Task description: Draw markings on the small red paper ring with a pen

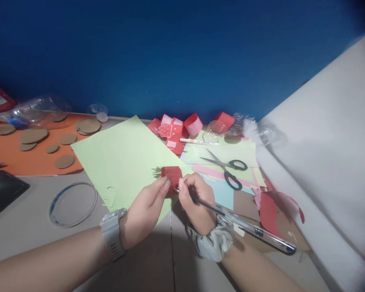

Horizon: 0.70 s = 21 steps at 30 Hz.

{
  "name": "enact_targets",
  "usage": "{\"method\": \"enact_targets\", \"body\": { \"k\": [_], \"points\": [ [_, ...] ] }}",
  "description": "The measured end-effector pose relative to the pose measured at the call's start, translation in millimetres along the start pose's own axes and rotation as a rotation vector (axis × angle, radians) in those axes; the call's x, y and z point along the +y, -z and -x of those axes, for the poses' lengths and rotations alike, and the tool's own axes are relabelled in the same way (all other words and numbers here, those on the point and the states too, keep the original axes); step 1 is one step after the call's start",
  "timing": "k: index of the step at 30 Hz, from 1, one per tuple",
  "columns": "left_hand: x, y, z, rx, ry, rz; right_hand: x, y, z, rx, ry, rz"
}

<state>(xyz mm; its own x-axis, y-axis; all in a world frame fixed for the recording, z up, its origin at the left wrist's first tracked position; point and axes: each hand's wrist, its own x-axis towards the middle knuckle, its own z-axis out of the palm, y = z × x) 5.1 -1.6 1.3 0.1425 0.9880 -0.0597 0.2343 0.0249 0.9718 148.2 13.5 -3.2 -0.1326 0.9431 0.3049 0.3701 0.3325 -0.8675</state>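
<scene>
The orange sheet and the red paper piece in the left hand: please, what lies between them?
In the head view, the light green sheet lies between the orange sheet and the red paper piece that the left hand holds.

A blue wall (pixel 170 56) backs a pale surface (pixel 24 223).

At frame centre, we are finding marks on the red paper (pixel 174 174) illegible; the left edge is cropping a black device (pixel 9 194).
</scene>
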Motion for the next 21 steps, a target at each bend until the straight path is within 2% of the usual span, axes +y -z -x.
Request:
{"method": "enact_targets", "body": {
  "k": [7,14,21],
  "points": [
    [-3.2,-0.5,1.0,0.039,0.003,-0.014,2.3,3.9,0.4,-0.102,0.034,0.04],
    [0.7,0.1,1.3,0.031,0.0,0.031,3.8,1.2,1.2,-0.039,0.057,0.032],
    [-2.0,0.7,0.5,0.024,0.024,-0.024,6.5,2.8,2.8,-0.115,0.123,0.093]
  ]
}}
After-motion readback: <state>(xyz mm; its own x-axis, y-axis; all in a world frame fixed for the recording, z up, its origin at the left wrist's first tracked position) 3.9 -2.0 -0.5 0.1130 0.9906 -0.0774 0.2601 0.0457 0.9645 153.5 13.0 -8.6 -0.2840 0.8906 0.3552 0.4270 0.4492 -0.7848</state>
